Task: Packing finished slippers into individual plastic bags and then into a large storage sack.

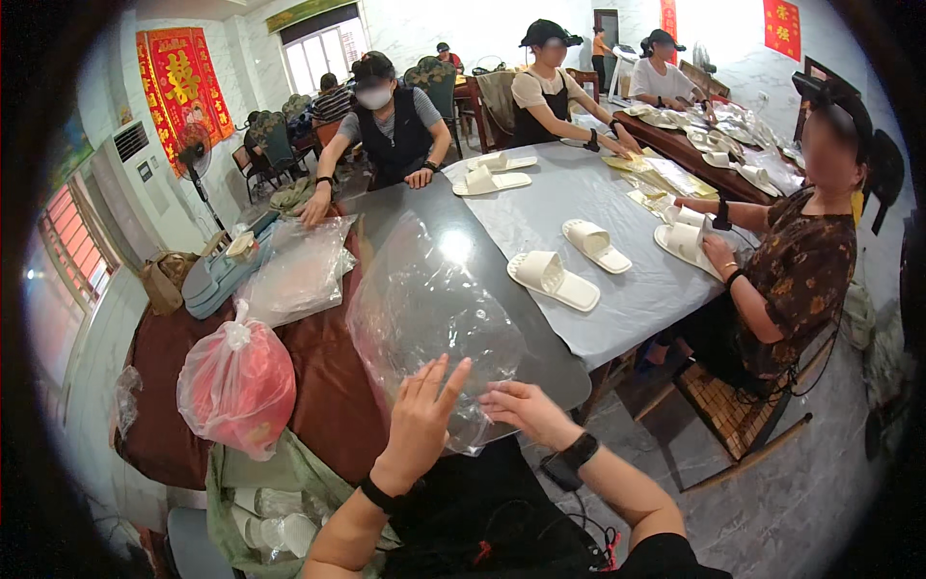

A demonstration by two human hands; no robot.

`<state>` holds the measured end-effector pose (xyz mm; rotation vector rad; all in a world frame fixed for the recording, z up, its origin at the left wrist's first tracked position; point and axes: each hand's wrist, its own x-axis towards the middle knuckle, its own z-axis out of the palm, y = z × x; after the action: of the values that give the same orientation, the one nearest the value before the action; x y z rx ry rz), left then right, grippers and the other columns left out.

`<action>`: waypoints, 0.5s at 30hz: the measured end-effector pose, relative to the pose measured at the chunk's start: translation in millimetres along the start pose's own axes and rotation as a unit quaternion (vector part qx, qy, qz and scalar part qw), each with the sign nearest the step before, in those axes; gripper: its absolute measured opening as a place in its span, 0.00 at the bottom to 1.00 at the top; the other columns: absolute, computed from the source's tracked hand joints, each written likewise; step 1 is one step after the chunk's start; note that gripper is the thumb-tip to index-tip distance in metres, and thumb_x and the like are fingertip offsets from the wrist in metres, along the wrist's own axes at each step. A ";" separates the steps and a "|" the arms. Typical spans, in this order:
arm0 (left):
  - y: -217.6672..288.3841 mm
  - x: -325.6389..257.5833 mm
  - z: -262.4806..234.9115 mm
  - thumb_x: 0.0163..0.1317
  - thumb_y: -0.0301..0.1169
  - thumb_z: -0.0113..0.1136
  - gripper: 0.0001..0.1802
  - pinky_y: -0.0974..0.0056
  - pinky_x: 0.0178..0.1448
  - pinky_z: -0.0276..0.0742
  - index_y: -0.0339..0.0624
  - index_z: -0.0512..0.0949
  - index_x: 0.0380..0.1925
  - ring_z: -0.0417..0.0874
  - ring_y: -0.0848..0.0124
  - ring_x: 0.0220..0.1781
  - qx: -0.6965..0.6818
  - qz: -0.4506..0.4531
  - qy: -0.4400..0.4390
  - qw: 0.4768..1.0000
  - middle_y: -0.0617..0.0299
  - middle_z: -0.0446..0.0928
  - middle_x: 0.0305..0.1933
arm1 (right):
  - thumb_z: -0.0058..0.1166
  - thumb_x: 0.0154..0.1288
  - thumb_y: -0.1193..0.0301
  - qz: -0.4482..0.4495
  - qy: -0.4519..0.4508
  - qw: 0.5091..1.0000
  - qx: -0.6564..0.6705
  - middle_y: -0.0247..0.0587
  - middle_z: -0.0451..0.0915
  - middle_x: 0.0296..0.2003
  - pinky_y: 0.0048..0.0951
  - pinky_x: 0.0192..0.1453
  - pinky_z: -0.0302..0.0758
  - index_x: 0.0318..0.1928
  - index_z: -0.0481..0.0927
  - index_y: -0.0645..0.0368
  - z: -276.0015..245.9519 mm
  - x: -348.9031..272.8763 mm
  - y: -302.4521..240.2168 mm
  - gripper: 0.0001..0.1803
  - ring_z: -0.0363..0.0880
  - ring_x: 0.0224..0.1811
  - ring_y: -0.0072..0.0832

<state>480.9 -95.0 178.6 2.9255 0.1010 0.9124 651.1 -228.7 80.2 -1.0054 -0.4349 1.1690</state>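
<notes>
A large clear plastic bag (424, 299) lies puffed up on the dark grey tabletop in front of me. My left hand (422, 415) is raised at its near end, fingers stretched upward and apart; whether they are inside the bag or in front of it I cannot tell. Just to the right, my right hand (529, 410) pinches the bag's near edge between thumb and fingers. Beyond the bag to the right, a white slipper (555, 278) and its mate (596, 246) rest on the grey sheet.
Left of the bag lies a stack of clear plastic bags (299, 275), with a tied bag of pink stuff (236, 386) nearer me. Below it, a green sack (227, 463) holds white items. Another slipper pair (492, 179) sits farther back. Several people work around; one (791, 251) handles slippers.
</notes>
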 end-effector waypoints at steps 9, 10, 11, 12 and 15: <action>-22.1 -31.5 61.2 0.52 0.14 0.51 0.38 0.42 0.76 0.62 0.35 0.64 0.68 0.67 0.41 0.73 -0.245 -0.097 -0.047 0.963 0.38 0.69 0.69 | 0.64 0.65 0.65 -0.259 0.253 0.714 -0.600 0.52 0.85 0.48 0.37 0.54 0.80 0.51 0.85 0.64 -148.8 47.7 -104.8 0.19 0.84 0.50 0.45; -25.6 -36.9 65.6 0.52 0.14 0.51 0.38 0.42 0.76 0.62 0.35 0.64 0.68 0.67 0.41 0.73 -0.244 -0.098 -0.047 0.964 0.38 0.69 0.69 | 0.65 0.64 0.64 -0.283 0.265 0.674 -0.629 0.53 0.83 0.55 0.39 0.59 0.78 0.54 0.83 0.63 -165.4 57.8 -115.6 0.21 0.82 0.56 0.48; -28.5 -39.5 69.5 0.52 0.16 0.53 0.35 0.36 0.76 0.58 0.34 0.66 0.65 0.67 0.42 0.74 -0.168 -0.068 -0.083 0.980 0.39 0.70 0.68 | 0.65 0.64 0.64 -0.284 0.267 0.672 -0.630 0.53 0.83 0.55 0.39 0.59 0.78 0.54 0.83 0.63 -187.7 65.0 -124.5 0.21 0.82 0.56 0.48; -30.7 -40.5 75.2 0.52 0.19 0.55 0.32 0.30 0.75 0.54 0.34 0.68 0.62 0.66 0.44 0.76 -0.092 -0.036 -0.117 0.988 0.40 0.71 0.68 | 0.67 0.63 0.63 -0.252 0.307 0.622 -0.674 0.55 0.76 0.62 0.44 0.64 0.74 0.59 0.81 0.60 -212.3 71.6 -133.3 0.25 0.75 0.63 0.51; -30.4 -48.1 67.3 0.56 0.27 0.59 0.27 0.18 0.72 0.41 0.44 0.75 0.59 0.64 0.48 0.78 -0.051 -0.054 -0.165 0.983 0.50 0.71 0.72 | 0.69 0.61 0.61 -0.151 0.368 0.574 -0.715 0.57 0.63 0.72 0.56 0.70 0.66 0.66 0.75 0.54 -215.0 89.5 -156.0 0.33 0.63 0.72 0.55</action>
<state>478.5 -72.3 93.3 2.8943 0.1835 0.3965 930.9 -245.6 80.6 -2.5343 -0.8221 -0.3020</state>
